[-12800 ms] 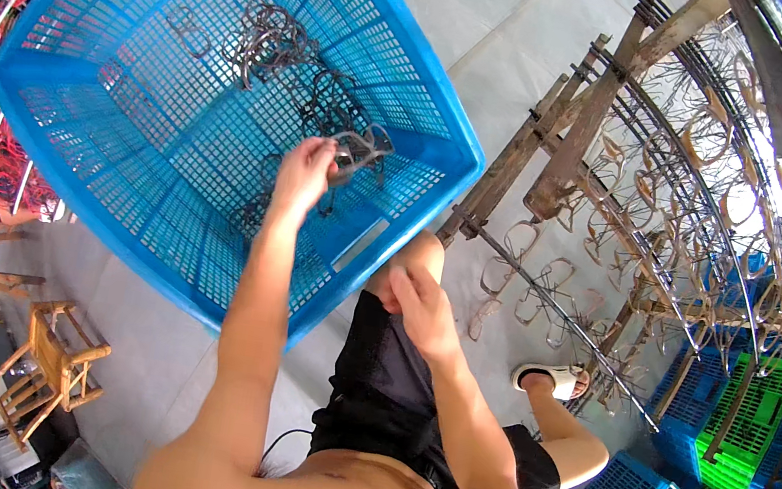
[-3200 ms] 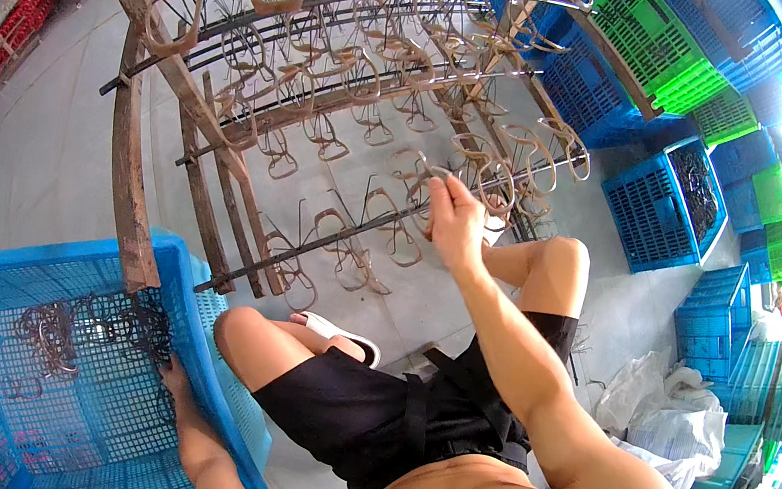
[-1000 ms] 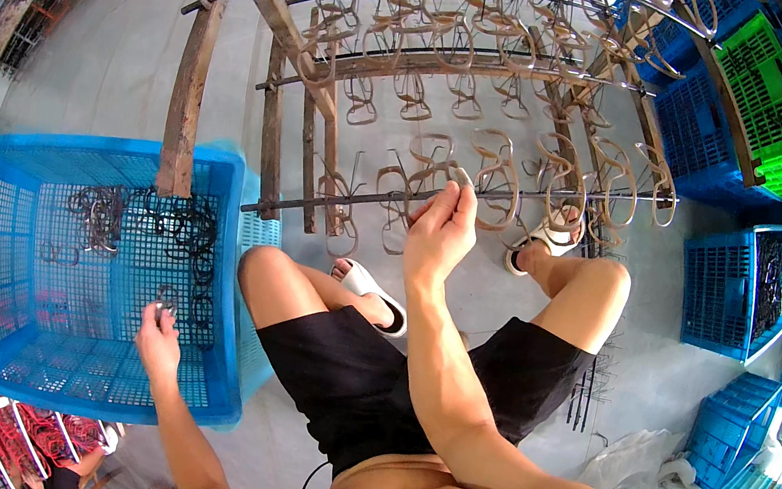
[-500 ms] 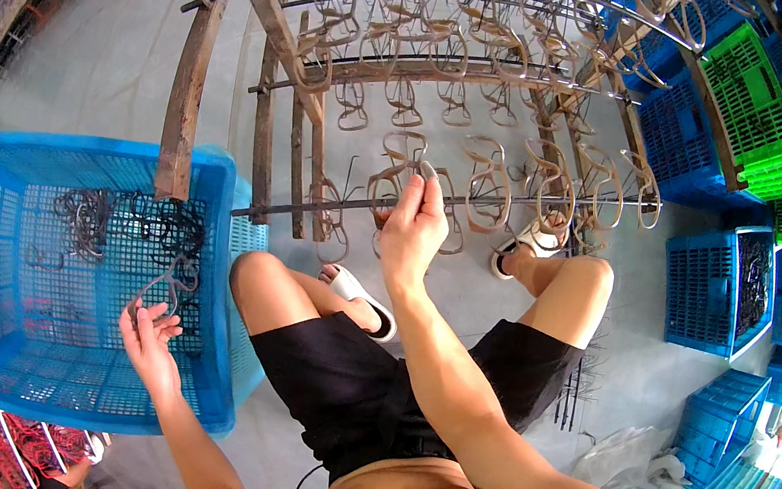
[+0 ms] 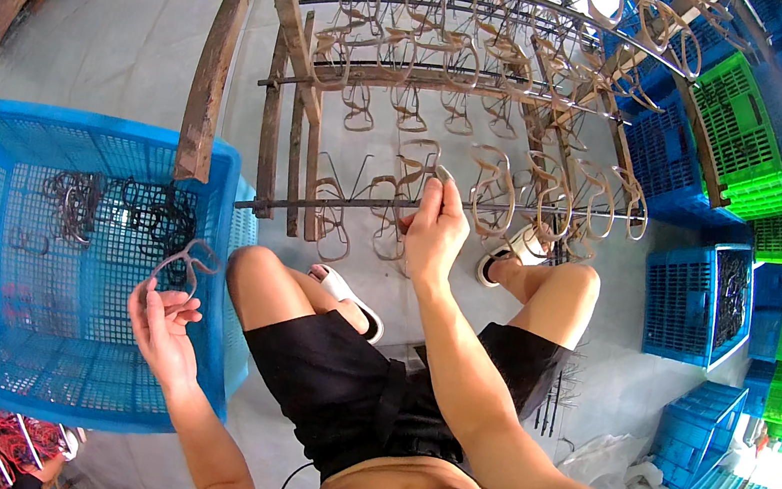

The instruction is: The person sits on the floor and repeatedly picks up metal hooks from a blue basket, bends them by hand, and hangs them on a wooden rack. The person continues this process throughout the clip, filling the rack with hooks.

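Observation:
My left hand (image 5: 162,332) is over the near right part of a large blue basket (image 5: 54,405), fingers curled around the end of a thin grey looped frame (image 5: 189,261). The frame points up and away from the fingers. In the basket lies a tangle of dark looped pieces (image 5: 153,214). Farther right, my right hand (image 5: 438,231) pinches a brown looped frame (image 5: 417,154) at the front rod (image 5: 316,203) of a rack. Several similar brown frames (image 5: 492,191) hang along this rod. My fingertips partly hide the held frame.
The rack has wooden posts (image 5: 212,86) and several rods of looped frames behind. Blue crates (image 5: 681,298) and green crates (image 5: 746,136) are stacked at the right. White plastic sheeting (image 5: 623,482) lies near right. My knees flank the rack's front.
My left hand has lifted the grey looped frame slightly, and it now stands more upright above the basket's rim. My right hand has shifted slightly right in view, still pinching at the rod.

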{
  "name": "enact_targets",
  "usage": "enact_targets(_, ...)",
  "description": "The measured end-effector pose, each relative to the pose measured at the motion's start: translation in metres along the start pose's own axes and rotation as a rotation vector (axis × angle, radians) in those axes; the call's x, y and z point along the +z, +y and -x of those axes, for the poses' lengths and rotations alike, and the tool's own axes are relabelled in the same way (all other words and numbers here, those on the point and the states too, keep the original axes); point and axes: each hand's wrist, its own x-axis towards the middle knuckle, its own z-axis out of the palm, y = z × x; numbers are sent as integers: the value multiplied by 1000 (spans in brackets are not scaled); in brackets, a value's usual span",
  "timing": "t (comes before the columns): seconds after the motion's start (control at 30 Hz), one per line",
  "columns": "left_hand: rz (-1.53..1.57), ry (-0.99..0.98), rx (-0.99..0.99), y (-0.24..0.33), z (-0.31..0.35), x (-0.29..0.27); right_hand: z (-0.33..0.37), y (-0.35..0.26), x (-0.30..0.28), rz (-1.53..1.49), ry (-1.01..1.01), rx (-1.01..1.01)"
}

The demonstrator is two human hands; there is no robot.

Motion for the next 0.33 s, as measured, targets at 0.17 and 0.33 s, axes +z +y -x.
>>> enact_targets(0.17,56,-56,-13,0,2,14,6,-5,8,-48,-25,-32)
enact_targets(0.33,87,-178,0,3,7,25,-3,7,3,-81,-2,-3)
